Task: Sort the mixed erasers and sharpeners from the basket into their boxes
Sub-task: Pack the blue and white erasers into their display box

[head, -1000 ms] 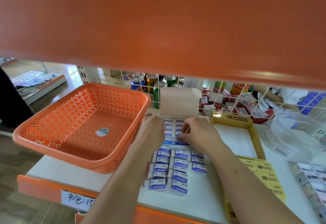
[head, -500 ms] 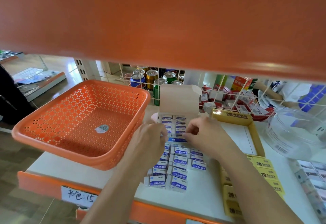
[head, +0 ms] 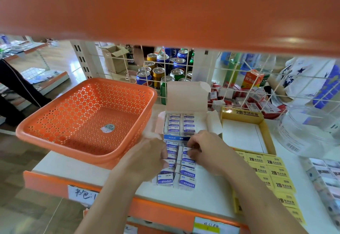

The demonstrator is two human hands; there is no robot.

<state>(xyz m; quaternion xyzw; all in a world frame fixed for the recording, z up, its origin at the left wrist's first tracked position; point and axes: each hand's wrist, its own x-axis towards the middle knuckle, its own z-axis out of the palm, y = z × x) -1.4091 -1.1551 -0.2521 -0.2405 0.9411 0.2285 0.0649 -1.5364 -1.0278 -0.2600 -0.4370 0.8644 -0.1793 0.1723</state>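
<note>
An open white eraser box (head: 185, 95) stands on the shelf with its lid up and rows of blue-and-white erasers (head: 181, 123) inside. In front of it lie several loose erasers (head: 187, 174) in two rows on the white shelf. My left hand (head: 147, 157) grips the left row with curled fingers. My right hand (head: 207, 151) pinches an eraser at the top of the right row. The orange basket (head: 55, 123) sits to the left, holding only a sticker.
An open yellow 2B box (head: 265, 132) stands right of the eraser box, with yellow 2B packs (head: 276, 174) in front. A clear plastic jar (head: 309, 128) lies at far right. Drink cans (head: 161, 71) stand behind a wire grid. An orange shelf (head: 165, 9) hangs overhead.
Both hands have drawn back from the open box toward me and now rest on the loose rows of erasers. The view has tilted up a little.
</note>
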